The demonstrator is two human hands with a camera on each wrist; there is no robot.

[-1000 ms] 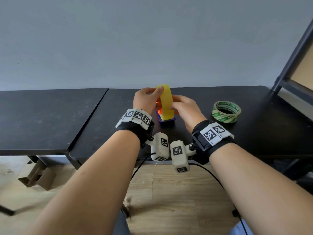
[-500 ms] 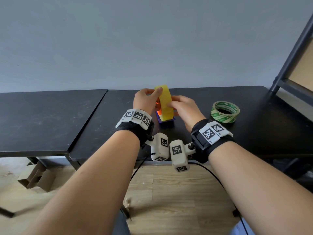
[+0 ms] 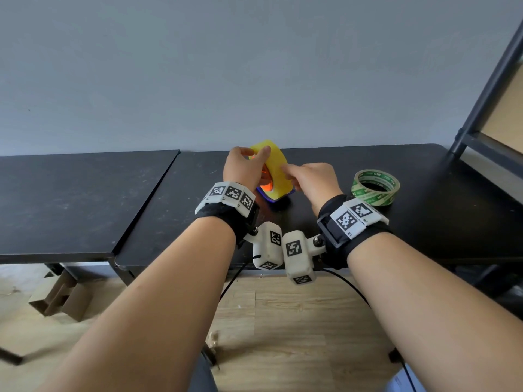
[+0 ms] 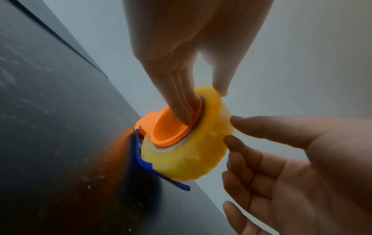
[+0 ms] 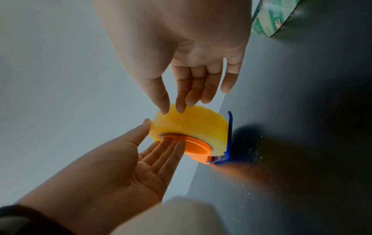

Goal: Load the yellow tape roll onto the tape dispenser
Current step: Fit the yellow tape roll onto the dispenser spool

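Two hands work at the middle of the black surface (image 3: 325, 227). My left hand (image 3: 242, 170) has its thumb on the top rim of the yellow tape roll (image 3: 278, 169), and the wrist view shows its straight fingers (image 4: 182, 105) reaching into the orange hub (image 4: 171, 132) of the tape dispenser (image 4: 145, 125), so the grip pinches the roll between thumb and fingers. My right hand (image 3: 312, 179) is on the other side with a loose, fairly wide grip: fingers only gently bent, thumb and fingertips (image 5: 180, 109) at the roll's outer band. I cannot tell whether they press it or only brush it.

The yellow tape roll stands on edge, tilted a little, with the orange hub showing through its core. It sits on the dispenser, whose blue base plate (image 4: 144, 163) lies on the surface just under the roll. Whether the roll is seated fully on the hub, I cannot tell.

One green printed tape roll (image 3: 375, 187) lies flat on the surface to the right of my right hand, apart from it. A second black surface (image 3: 70, 199) adjoins on the left. A dark metal shelf frame (image 3: 486, 108) rises at the right edge, and cardboard pieces (image 3: 60, 297) lie on the wooden floor (image 3: 283, 321) below.
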